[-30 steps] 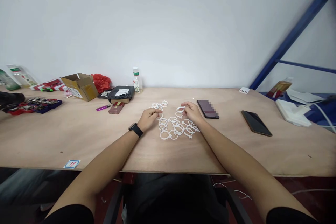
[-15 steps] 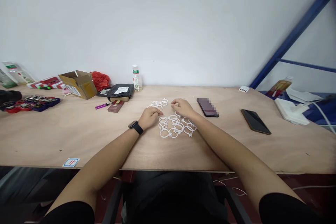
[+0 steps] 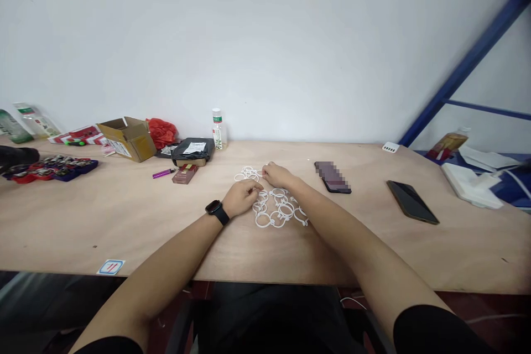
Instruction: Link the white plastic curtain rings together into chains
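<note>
Several thin white plastic rings with small tabs (image 3: 286, 209) lie in a loose, overlapping cluster before me. A smaller group of the same white rings (image 3: 248, 171) lies farther back and to the left. My right hand (image 3: 280, 176) reaches over to that far group, thumb and fingers pinched on a ring at its right edge. My left hand (image 3: 241, 198), with a black watch (image 3: 214, 208) on the wrist, rests at the upper left of the near cluster. Its fingers are closed, and their tips are by a ring; what they hold, if anything, is hidden.
Two phones, one dark (image 3: 332, 177) and one brown-edged (image 3: 412, 202), lie to the right. Left are a purple lighter (image 3: 163, 173), a dark red box (image 3: 185, 173), a black package (image 3: 193, 149), an open carton (image 3: 128, 138) and a bottle (image 3: 219, 131). A white power strip (image 3: 470, 185) sits far right.
My right hand has moved left and slightly nearer, from above the near cluster to the far group's edge. The left hand stays by the near cluster. The whole view has shifted slightly.
</note>
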A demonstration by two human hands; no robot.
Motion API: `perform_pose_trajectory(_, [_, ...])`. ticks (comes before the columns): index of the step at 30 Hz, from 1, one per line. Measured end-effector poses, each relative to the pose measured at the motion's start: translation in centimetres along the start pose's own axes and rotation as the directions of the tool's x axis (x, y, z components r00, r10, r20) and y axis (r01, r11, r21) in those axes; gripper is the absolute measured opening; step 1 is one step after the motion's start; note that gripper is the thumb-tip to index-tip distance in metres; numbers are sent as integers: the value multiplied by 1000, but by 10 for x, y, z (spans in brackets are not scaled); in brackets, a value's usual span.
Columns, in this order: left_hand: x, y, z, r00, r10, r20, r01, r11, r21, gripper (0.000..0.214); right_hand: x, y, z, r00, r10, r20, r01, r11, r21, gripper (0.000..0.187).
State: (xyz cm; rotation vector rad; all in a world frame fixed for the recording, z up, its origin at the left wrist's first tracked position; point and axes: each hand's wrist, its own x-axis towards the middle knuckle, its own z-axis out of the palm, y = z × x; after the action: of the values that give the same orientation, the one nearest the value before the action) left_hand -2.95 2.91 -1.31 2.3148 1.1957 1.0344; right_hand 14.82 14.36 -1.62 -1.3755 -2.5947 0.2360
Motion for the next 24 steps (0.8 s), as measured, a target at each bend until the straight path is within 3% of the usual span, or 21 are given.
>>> perform_pose_trajectory(4, [3, -6, 2, 991, -77, -112, 77, 997, -6, 23, -15, -7, -10, 997, -44, -58, 45, 999, 12, 14])
perform_pose_trajectory(7, [4, -5, 1, 978, -114, -175, 129, 989, 75, 29, -32, -16, -20, 963, -191, -192, 215, 970, 111, 12])
perform_pose_trajectory(9, [3, 2, 0, 981, -50, -187, 101, 956, 275, 30, -44, -21, -27, 927, -257, -272, 308, 937, 165, 10])
perform_pose_trajectory(11, [3, 10, -1, 988, 25, -155, 46, 897, 439, 27, -56, -23, -31, 914, -257, -313, 327, 924, 198, 10])
perform_pose_trajectory(14, [2, 22, 0, 992, 79, -103, -13, 849, 528, 26, -68, -21, -31, 913, -181, -365, 288, 920, 267, 10])
perform_pose_trajectory(20, [1, 30, 3, 991, 91, -100, -18, 822, 569, 28, -74, -18, -26, 904, -122, -411, 266, 911, 314, 9])
perform_pose_trajectory(24, [0, 26, 0, 984, 11, -179, 58, 925, 375, 28, -80, -25, -26, 888, -191, -419, 326, 903, 279, 11])
